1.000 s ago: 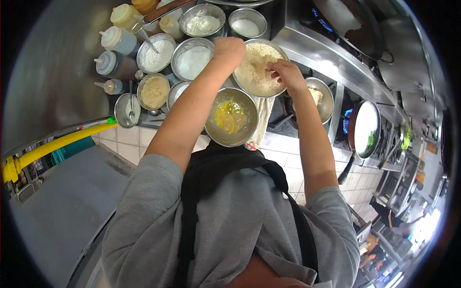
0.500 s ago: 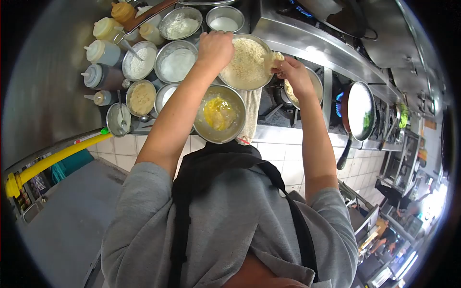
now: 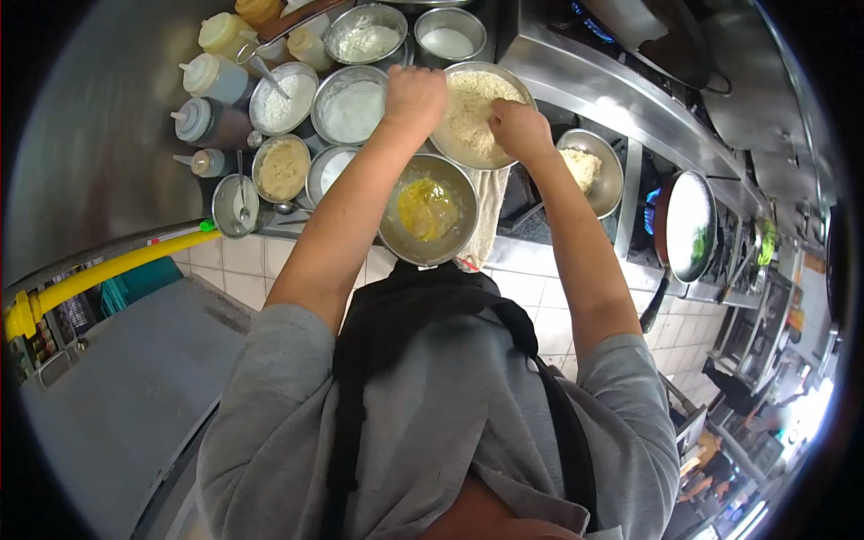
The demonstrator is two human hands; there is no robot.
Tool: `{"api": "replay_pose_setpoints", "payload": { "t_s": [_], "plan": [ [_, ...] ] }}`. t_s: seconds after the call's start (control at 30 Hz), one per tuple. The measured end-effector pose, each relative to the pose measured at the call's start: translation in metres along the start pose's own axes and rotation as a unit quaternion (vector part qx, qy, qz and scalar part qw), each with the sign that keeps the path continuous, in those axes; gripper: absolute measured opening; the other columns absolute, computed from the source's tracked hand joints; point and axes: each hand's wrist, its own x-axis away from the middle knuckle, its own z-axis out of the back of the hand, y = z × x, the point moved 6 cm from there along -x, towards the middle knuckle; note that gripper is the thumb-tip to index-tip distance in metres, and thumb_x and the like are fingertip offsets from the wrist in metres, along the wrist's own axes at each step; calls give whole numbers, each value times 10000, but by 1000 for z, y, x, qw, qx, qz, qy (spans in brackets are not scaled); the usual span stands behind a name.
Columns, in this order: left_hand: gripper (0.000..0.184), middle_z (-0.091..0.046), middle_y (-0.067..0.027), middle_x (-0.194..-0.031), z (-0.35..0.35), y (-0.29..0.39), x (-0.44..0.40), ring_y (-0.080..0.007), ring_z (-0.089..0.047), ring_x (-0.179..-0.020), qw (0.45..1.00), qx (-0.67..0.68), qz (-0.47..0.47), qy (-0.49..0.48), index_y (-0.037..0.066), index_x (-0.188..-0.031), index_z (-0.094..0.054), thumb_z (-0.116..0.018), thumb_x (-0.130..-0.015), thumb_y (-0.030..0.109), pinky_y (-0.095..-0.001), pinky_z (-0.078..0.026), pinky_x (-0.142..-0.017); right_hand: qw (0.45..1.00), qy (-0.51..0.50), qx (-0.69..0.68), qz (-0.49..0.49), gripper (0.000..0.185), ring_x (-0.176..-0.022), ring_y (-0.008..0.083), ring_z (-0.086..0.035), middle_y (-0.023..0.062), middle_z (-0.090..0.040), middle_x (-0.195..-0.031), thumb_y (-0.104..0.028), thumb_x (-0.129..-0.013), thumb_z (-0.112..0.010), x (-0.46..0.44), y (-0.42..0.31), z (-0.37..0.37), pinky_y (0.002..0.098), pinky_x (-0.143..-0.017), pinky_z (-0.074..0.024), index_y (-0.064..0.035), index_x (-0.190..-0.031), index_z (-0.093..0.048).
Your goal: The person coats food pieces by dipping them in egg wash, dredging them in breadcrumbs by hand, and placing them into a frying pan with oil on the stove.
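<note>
Steel is what I see first: one crumb bowl (image 3: 481,165) sits beyond the tabletop's (image 3: 286,230) front edge, mouth facing up; being round, it gives me no long axis. My view puts the left hand (image 3: 417,99) at its left rim, the right hand (image 3: 522,130) over its right side. Both hands' fingers curl downward, mostly hidden, so I cannot tell whether they grasp anything. One egg bowl (image 3: 430,252) stands at the front edge; one bowl (image 3: 612,175) with crumbed food (image 3: 580,167), partly hidden by the right forearm (image 3: 576,229), is further right. Seven smaller bowls (image 3: 223,216) crowd the tabletop's left side.
</note>
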Motion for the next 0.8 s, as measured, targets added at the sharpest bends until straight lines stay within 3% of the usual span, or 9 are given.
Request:
{"api": "replay_pose_setpoints", "payload": {
  "t_s": [0.13,0.17,0.2,0.27,0.37,0.5,0.6,0.7,0.8],
  "plan": [
    [173,-723,-121,-866,-7,-1,-2,-272,-695,-851,1000,-2,13,-21,86,-910,-668,-504,-872,129,-458,-459,-774,994,-15,21,110,211,-1026,258,-665,96,-677,-1161,-185,-882,-555,18,-27,-12,430,-889,-507,-104,-1045,-663],
    [169,-724,-119,-853,-6,-2,-3,-273,-698,-831,1000,-1,14,-12,86,-904,-665,-505,-872,129,-458,-459,-776,996,-55,-11,73,236,-1100,248,-635,92,-606,-1292,-191,-866,-580,16,-18,-15,418,-958,-472,-116,-1080,-646],
    [164,-724,-118,-839,-5,-2,-3,-275,-702,-812,1000,0,13,-6,86,-898,-662,-506,-871,129,-459,-458,-777,996,-54,-12,73,236,-1100,248,-635,92,-606,-1292,-191,-866,-580,18,-18,-18,418,-958,-472,-116,-1080,-646],
    [163,-724,-118,-841,-5,-2,-5,-274,-702,-811,1000,2,14,-7,86,-896,-661,-506,-871,128,-458,-457,-778,980,112,40,162,277,-1081,276,-640,97,-609,-1283,-194,-852,-602,19,-26,-8,423,-905,-503,-118,-1117,-632],
    [162,-724,-118,-843,-8,-2,-4,-274,-704,-812,1000,0,14,-13,86,-898,-659,-505,-872,127,-457,-456,-777,987,7,40,153,314,-1045,303,-649,100,-640,-1225,-200,-836,-627,11,-37,-26,416,-843,-527,-122,-1141,-630],
    [162,-724,-121,-844,-8,-2,-5,-275,-704,-817,1000,-1,12,-10,90,-910,-656,-503,-875,130,-457,-454,-768,989,-7,53,137,327,-979,295,-670,110,-677,-1120,-194,-828,-637,-2,-29,-32,411,-785,-542,-123,-1147,-633],
    [164,-724,-123,-843,-11,-3,-6,-275,-704,-818,1000,0,7,-17,94,-917,-655,-500,-878,129,-457,-453,-760,986,109,-101,73,304,-891,310,-679,128,-702,-1005,-191,-827,-639,-5,-9,-13,395,-776,-537,-88,-1112,-659],
    [167,-723,-126,-842,-12,-4,-7,-275,-702,-817,1000,1,12,-19,94,-919,-654,-496,-881,130,-457,-451,-755,920,-2,-387,-64,369,-813,295,-685,161,-716,-910,-265,-827,-684,-19,23,-18,370,-779,-523,-40,-1120,-688],
    [170,-722,-125,-836,-10,-4,-7,-275,-702,-817,1000,4,7,-25,91,-923,-653,-492,-884,128,-458,-448,-753,894,-15,-443,-60,457,-870,282,-696,168,-719,-971,-299,-805,-727,-27,39,-20,365,-801,-530,-32,-1172,-669]
  ]
}}
